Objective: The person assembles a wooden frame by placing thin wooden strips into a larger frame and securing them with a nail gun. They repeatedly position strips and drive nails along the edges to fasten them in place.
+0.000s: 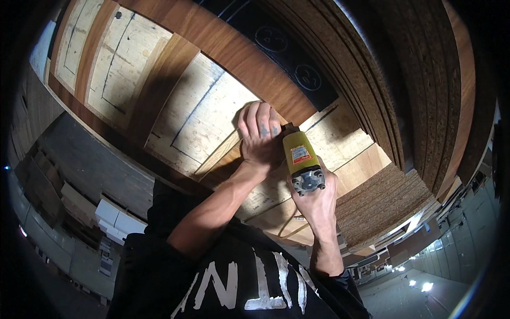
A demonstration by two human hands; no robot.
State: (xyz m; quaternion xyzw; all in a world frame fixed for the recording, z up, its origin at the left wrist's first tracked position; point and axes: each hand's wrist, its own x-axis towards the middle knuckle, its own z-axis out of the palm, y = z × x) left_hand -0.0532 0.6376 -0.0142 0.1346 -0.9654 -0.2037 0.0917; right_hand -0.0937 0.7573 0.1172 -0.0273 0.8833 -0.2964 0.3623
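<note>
My right hand (316, 199) is wrapped round the handle of a yellow-green air nail gun (298, 149) with a dark metal end cap. Its nose meets the corner of a brown wood-grain frame (234, 45), close by my left hand; the exact contact point is hidden. My left hand (258, 130) has its fingers curled over the frame's corner, where the long far rail meets an end crosspiece (220, 159). Other crosspieces (167, 72) run between the far and near rails. The frame lies on a pale worktop (194, 117) marked with dark lines.
Stacked particleboard strips (382, 204) stand at the right, with taller board stacks (435, 95) beyond. A black panel with chalk marks (289, 56) lies behind the far rail. A thin hose (288, 226) hangs below the nail gun. White boxes (117, 219) sit at lower left.
</note>
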